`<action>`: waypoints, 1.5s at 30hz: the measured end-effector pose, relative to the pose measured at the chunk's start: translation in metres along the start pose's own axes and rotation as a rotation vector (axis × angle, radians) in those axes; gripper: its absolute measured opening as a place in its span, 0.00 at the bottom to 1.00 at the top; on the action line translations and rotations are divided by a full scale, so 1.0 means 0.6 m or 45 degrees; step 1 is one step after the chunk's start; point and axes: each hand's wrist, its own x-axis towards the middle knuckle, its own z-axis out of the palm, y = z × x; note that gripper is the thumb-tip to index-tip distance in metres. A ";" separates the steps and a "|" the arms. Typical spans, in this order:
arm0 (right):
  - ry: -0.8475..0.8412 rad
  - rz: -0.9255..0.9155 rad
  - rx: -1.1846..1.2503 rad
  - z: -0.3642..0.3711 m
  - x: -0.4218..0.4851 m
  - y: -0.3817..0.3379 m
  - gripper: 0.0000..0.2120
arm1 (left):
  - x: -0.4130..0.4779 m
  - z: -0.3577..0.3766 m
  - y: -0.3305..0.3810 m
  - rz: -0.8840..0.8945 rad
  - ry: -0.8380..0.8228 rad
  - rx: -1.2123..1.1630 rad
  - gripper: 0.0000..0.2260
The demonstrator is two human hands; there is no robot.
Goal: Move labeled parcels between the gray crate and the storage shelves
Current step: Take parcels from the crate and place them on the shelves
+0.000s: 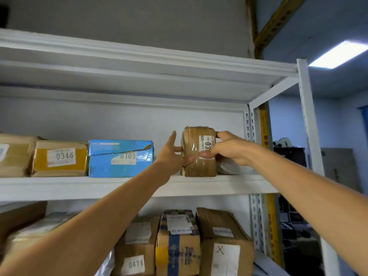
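A small brown taped parcel (196, 162) with a white number label stands upright on the white upper shelf (229, 186), near its right end. My right hand (227, 149) grips the parcel's right side, thumb across the label and a finger over its top corner. My left hand (173, 152) touches the parcel's left side with straight fingers and its thumb on the front. The gray crate is not in view.
On the same shelf stand a blue box (120, 158) labeled 0109 and a tan box (59, 159) labeled 0346. A grey bag (229, 166) lies behind the parcel. Several cardboard boxes (177, 244) fill the shelf below. A white upright post (308, 120) bounds the right.
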 end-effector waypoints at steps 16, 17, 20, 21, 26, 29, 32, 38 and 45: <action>0.126 -0.313 0.522 0.014 -0.111 0.068 0.28 | -0.077 0.013 -0.040 0.228 -0.118 -0.194 0.45; 0.072 -0.331 0.530 0.013 -0.114 0.073 0.29 | -0.081 0.011 -0.039 0.242 -0.132 -0.170 0.43; -0.126 -0.385 0.541 0.009 -0.120 0.079 0.33 | -0.092 0.004 -0.038 0.292 -0.139 -0.025 0.44; -0.172 -0.404 0.527 0.008 -0.122 0.079 0.34 | -0.094 0.001 -0.037 0.293 -0.149 0.007 0.45; -0.203 -0.488 0.399 0.013 -0.132 0.080 0.41 | -0.108 -0.012 -0.024 0.326 -0.240 0.091 0.48; -0.187 -0.502 0.342 0.011 -0.156 0.081 0.42 | -0.135 -0.012 -0.025 0.350 -0.268 0.089 0.47; -0.129 -0.453 0.266 0.006 -0.202 0.085 0.47 | -0.171 -0.001 -0.034 0.407 -0.347 0.023 0.48; 0.179 -0.301 -0.087 -0.028 -0.317 0.084 0.52 | -0.198 0.066 -0.044 0.519 -0.603 -0.309 0.43; 0.641 0.069 -0.235 -0.024 -0.519 0.085 0.52 | -0.261 0.204 -0.065 0.469 -1.086 -0.654 0.42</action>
